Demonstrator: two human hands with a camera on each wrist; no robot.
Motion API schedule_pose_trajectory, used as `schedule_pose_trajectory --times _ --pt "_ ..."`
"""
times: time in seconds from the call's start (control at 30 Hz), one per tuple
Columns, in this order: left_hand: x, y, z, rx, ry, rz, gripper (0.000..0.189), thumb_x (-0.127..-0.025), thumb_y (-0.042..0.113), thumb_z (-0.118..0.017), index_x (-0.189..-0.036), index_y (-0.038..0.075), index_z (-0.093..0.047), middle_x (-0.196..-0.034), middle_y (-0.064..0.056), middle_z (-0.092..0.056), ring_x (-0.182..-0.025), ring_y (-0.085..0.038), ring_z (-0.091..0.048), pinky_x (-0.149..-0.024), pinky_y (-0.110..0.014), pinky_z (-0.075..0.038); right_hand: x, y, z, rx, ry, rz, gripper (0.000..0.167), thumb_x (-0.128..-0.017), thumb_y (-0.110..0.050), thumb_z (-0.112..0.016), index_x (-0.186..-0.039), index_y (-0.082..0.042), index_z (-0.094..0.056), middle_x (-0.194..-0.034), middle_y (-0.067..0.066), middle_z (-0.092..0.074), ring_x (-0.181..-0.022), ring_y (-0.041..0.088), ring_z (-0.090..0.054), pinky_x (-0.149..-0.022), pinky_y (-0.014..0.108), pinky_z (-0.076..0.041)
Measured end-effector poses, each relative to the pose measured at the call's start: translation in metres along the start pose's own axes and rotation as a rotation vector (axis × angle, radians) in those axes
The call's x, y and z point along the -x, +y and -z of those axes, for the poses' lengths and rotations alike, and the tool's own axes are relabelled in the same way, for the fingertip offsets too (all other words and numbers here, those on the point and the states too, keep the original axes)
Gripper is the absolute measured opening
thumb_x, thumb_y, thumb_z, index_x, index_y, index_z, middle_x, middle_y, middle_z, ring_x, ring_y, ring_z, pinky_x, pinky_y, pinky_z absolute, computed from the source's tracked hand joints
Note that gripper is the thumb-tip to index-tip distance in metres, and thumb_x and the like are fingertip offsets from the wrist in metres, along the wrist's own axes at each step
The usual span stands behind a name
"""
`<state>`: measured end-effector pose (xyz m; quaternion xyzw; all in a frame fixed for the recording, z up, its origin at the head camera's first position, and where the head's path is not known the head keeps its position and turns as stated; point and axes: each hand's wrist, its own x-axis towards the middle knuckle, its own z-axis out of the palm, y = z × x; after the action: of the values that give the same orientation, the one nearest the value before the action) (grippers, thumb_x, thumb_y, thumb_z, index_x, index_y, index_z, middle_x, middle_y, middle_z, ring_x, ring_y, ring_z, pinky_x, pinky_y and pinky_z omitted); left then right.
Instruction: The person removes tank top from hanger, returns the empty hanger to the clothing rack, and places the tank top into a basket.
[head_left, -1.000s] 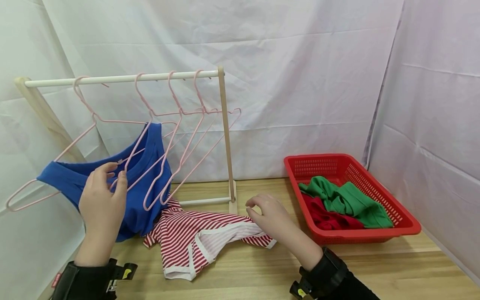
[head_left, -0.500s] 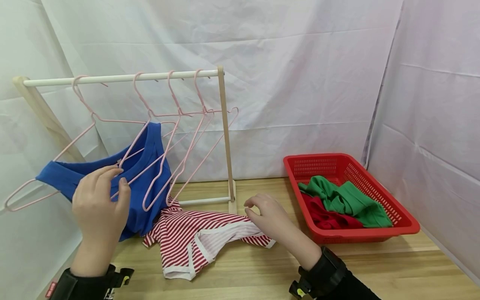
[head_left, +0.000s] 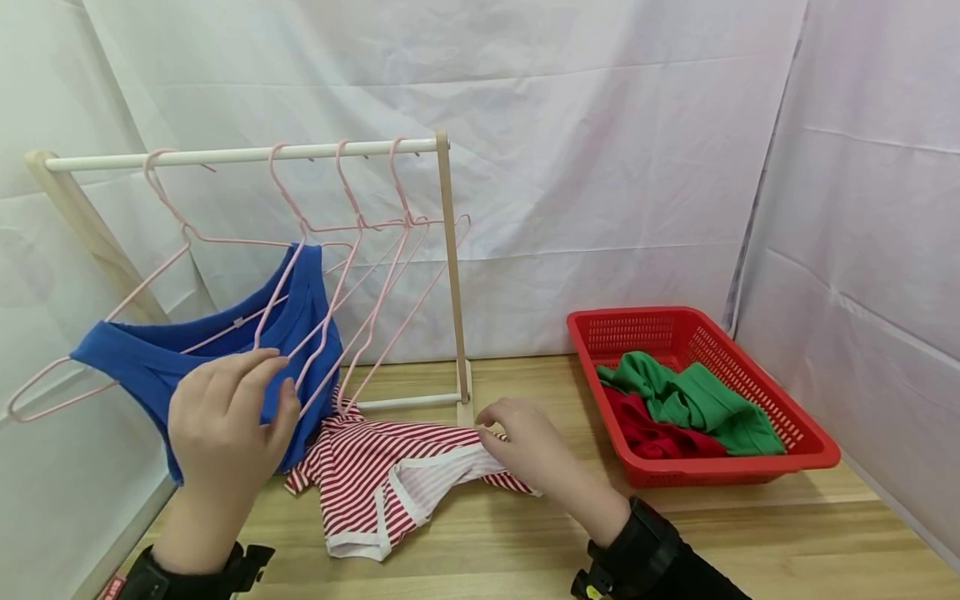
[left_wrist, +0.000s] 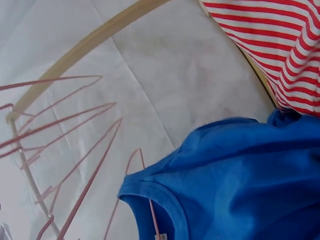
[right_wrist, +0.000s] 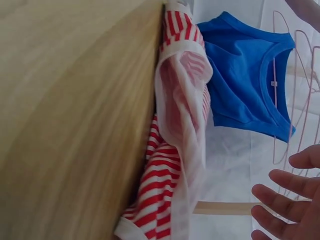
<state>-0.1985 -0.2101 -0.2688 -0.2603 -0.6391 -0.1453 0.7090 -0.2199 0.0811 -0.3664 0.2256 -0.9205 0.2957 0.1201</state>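
Observation:
A blue tank top [head_left: 300, 317] hangs on the leftmost pink hanger [head_left: 161, 279] of the rack. My left hand [head_left: 225, 425] is in front of it, fingers bent and thumb apart, its fingertips at the lower end of the second pink hanger [head_left: 281, 287]; the contact is partly hidden behind the fingers. The left wrist view shows the tank top [left_wrist: 240, 175] but not the hand. My right hand [head_left: 528, 442] hovers by the right end of a red-and-white striped shirt [head_left: 375, 467] on the table. In the right wrist view its fingers [right_wrist: 285, 202] are relaxed, holding nothing.
Two more pink hangers, one of them a bare hanger [head_left: 397, 275], hang near the rack's right post [head_left: 453, 275]. A red basket [head_left: 813, 454] at the right contains a green garment [head_left: 697, 400] and a red one [head_left: 660, 433]. White cloth [head_left: 600, 167] encloses the table [head_left: 750, 533].
My left hand has drawn back slightly, then shifted right and down; the second hanger's near end swung left and back right. My right hand has moved slightly left.

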Motion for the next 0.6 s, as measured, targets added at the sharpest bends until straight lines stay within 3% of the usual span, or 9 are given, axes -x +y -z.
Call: schedule_pose_trajectory --times 0.23,0.6 --pt "-0.001 0.016 -0.003 0.098 -0.004 -0.090 0.030 -0.092 0.018 -0.055 -0.075 -0.004 -0.066 -0.080 -0.020 -0.067 -0.061 -0.042 -0.058 -0.053 -0.054 -0.043 0.000 0.000 -0.018 0.035 -0.045 0.020 0.017 -0.091 -0.019 -0.064 -0.101 -0.009 -0.072 -0.100 0.002 -0.069 -0.102 0.024 -0.061 -0.091 0.045 -0.044" --pt "0.000 0.034 -0.005 0.278 -0.155 -0.299 0.027 -0.094 0.012 -0.055 -0.075 -0.002 -0.070 -0.083 -0.020 -0.067 -0.064 -0.035 -0.062 -0.051 -0.047 -0.049 -0.003 -0.006 -0.034 0.083 -0.134 -0.010 0.021 -0.089 -0.026 -0.063 -0.104 -0.012 -0.071 -0.102 -0.001 -0.068 -0.102 0.022 -0.060 -0.091 0.046 -0.041"
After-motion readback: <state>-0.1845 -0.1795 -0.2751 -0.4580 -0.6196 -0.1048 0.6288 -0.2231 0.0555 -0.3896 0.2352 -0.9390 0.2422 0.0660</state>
